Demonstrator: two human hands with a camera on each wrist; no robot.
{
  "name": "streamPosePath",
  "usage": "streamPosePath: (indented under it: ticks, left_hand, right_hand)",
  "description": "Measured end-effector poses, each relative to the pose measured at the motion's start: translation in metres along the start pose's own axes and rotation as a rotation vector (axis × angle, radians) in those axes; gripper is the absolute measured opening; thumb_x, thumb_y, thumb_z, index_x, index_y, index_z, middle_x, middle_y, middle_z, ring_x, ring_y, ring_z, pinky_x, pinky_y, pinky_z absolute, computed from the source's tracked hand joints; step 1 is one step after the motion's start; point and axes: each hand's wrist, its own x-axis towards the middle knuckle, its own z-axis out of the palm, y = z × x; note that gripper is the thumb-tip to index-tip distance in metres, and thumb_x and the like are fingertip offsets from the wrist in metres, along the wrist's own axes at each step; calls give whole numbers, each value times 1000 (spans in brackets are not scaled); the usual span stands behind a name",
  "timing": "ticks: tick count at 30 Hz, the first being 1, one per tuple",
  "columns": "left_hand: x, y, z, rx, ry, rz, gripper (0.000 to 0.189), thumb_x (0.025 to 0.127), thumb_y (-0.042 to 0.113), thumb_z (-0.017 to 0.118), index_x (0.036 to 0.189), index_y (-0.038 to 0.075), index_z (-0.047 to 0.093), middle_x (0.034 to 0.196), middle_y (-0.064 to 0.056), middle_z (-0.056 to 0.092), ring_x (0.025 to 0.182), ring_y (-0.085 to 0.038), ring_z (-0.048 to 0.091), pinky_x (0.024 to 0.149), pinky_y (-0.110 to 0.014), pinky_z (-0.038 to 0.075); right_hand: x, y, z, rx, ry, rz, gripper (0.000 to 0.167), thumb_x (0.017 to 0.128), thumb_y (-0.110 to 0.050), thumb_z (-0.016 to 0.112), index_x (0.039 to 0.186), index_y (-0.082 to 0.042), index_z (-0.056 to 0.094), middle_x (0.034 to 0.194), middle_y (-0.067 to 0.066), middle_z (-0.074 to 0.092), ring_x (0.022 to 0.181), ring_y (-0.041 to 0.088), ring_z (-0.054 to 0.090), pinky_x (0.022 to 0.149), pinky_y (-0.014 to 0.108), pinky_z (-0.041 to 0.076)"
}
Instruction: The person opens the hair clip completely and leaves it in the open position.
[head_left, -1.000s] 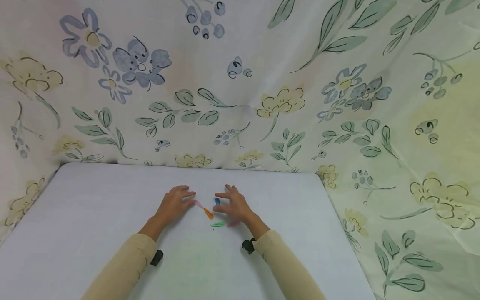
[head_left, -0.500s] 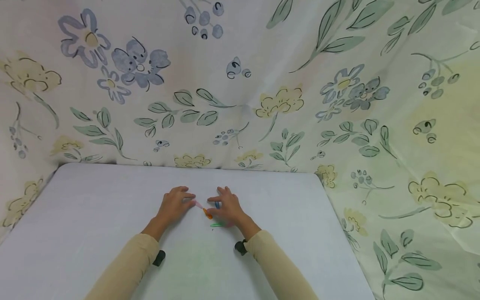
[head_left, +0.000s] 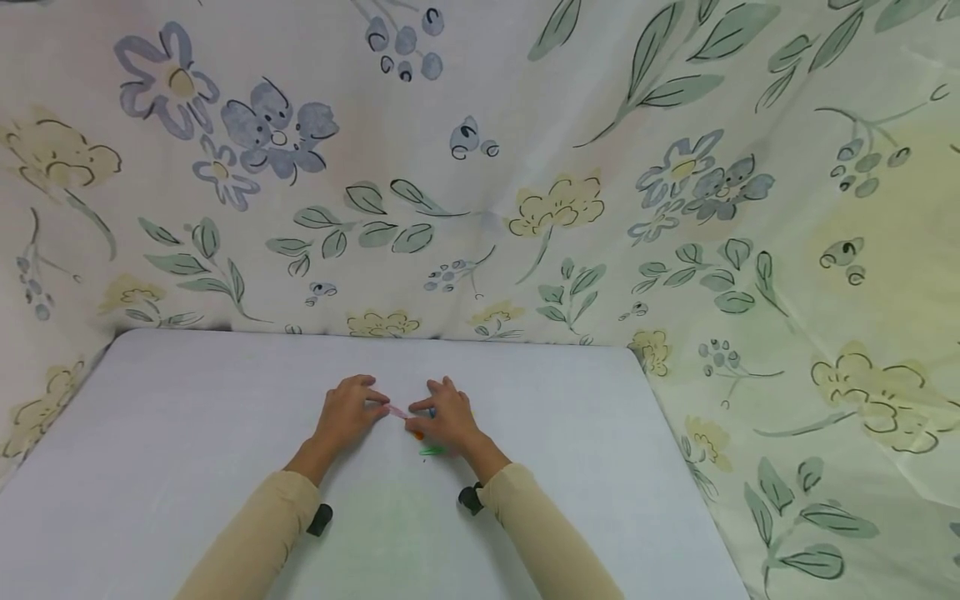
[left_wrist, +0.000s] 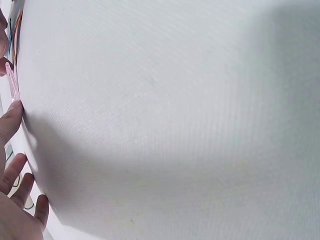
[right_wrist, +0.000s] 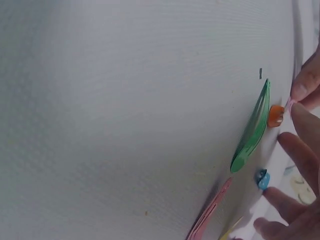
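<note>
My left hand pinches one end of a light pink snap hair clip between thumb and index finger. At the clip's other end are the thumb and index fingertips of my right hand, closing on it. The left wrist view shows the pink clip stretched between both hands. Under the right hand lie an orange hair clip, a blue hair clip and a green hair clip. The orange and blue ones are partly hidden by the right hand in the head view.
A darker pink hair clip and a thin yellow piece lie near the green clip. A small dark mark is on the white table. Floral cloth hangs behind and beside the table.
My right hand has moved left, over the orange and blue clips, until its fingertips reach the light pink clip. The left hand has stayed nearly still, pinching that clip.
</note>
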Motion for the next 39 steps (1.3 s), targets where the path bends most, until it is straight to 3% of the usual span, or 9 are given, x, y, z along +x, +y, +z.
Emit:
streamPosePath:
  ticks: [16,24,26,30,33,39]
  left_hand:
    - [-1,3,-6,-79,-1,31,7,85,15,79,87,9,81,129,-23,62,129,-45,45,97,-68,33]
    - [3,5,-2,-152,-12,51,5,87,14,77,87,10,79,130,-22,61,130,-44,45,97,-69,33]
    - [4,6,-2,-171,-17,54,5,88,14,76,87,9,78,131,-22,60,130,-45,45,99,-69,33]
    - [2,11,-5,-227,-36,60,6,91,11,72,90,5,74,132,-24,58,130,-46,46,105,-67,32]
    - [0,18,-6,-294,-53,58,6,94,8,68,93,4,71,132,-25,57,130,-46,46,108,-63,32]
    - [-2,32,-10,-455,-88,18,11,99,11,61,98,3,68,135,-22,56,133,-42,45,107,-57,37]
  right_hand:
    - [2,-1,2,-76,22,-30,21,91,-32,73,106,-19,79,147,11,51,146,37,29,110,62,28]
    - [3,2,-1,-42,50,-50,13,92,-25,73,97,-17,81,137,8,61,146,35,30,112,60,28]
    - [3,4,-3,-21,74,-60,12,92,-23,72,95,-16,81,131,7,64,142,34,36,111,60,30]
    - [3,6,-8,75,107,-104,9,93,-14,69,92,-11,78,111,4,71,121,25,56,105,48,41]
    - [1,8,-14,185,74,-95,9,94,-11,67,94,-9,75,104,2,71,110,21,60,101,40,45]
    - [-5,13,-33,377,-39,-35,15,99,-16,61,104,-8,73,110,0,69,114,19,57,105,45,42]
